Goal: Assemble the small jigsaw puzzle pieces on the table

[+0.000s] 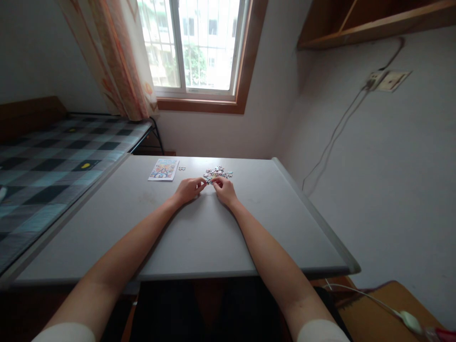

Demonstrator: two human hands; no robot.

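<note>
A small heap of jigsaw puzzle pieces (218, 172) lies toward the far side of the white table (199, 237). At the heap's near left edge is my left hand (190, 188), its thumb and fingertips pinched together at a puzzle piece. My right hand (224, 190) meets it from the other side, fingers curled and closed on a piece at the near edge of the heap. The two hands' fingertips almost touch. Left of the heap sit a few separate pieces (182, 168), and beside them a colourful printed picture sheet (164, 170) lies flat.
A bed with a checked cover (74, 156) stands along the table's left side. Behind are a window (199, 47) and a patterned curtain (117, 61). On the right wall a cable (331, 137) hangs from a socket (390, 80), below a wooden shelf (377, 26).
</note>
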